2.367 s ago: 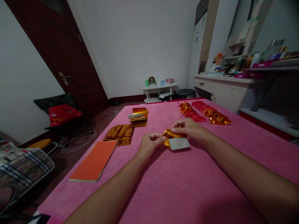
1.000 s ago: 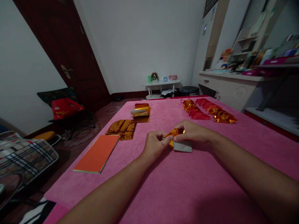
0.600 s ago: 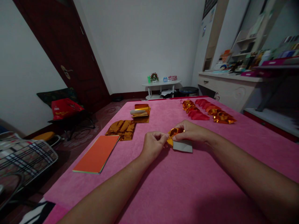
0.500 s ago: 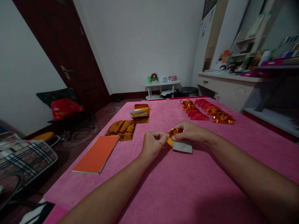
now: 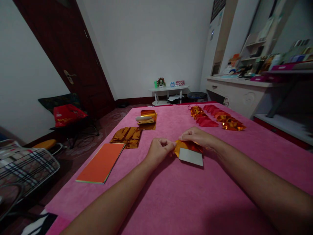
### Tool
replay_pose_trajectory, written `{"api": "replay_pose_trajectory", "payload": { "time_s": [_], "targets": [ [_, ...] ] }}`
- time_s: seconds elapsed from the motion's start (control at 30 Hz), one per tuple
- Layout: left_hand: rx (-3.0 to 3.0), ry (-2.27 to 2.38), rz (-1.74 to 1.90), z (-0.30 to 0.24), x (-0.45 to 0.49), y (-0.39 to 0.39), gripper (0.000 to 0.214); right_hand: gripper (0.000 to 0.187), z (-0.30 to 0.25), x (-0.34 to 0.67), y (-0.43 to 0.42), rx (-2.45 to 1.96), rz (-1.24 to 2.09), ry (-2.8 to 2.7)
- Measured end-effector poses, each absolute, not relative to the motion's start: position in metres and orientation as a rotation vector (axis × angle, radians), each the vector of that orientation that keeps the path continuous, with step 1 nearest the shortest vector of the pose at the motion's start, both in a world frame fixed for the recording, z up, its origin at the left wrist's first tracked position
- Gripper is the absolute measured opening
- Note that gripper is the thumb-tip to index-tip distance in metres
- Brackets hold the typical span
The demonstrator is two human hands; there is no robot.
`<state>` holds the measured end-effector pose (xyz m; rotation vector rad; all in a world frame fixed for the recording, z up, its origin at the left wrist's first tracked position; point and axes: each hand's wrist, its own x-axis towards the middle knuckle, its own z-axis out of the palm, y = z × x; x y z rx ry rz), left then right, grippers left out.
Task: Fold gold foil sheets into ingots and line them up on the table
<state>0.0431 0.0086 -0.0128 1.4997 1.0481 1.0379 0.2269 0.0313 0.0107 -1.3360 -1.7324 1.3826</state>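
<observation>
A gold foil paper [image 5: 188, 152], partly folded with its silver-white back showing, lies on the pink table cover [image 5: 186, 195] in the middle. My left hand [image 5: 158, 150] pinches its left corner with closed fingers. My right hand [image 5: 197, 137] rests on top of the foil, fingers pressed together on its upper edge.
An orange paper stack [image 5: 101, 162] lies at the left, flat gold sheets [image 5: 127, 136] behind it, and a gold roll pile [image 5: 146, 118] further back. Rows of folded red and gold pieces [image 5: 216, 118] sit at the far right. A dresser [image 5: 242, 91] stands right, a chair [image 5: 66, 114] left.
The foil has been flattened lower on the table, with more of its silver back showing. Both hands moved slightly down with it.
</observation>
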Motion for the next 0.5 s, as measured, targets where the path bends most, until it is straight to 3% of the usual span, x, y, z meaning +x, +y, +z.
{"api": "replay_pose_trajectory", "payload": {
  "time_s": [0.27, 0.5],
  "targets": [
    [1.694, 1.14, 0.693, -0.008, 0.02, 0.026, 0.026, 0.03, -0.004, 0.21, 0.025, -1.344, 1.264, -1.917],
    [2.106, 1.384, 0.448, 0.0, 0.001, 0.036, 0.025, 0.02, -0.012, 0.202, 0.025, -1.531, 0.787, -2.161]
  ]
}}
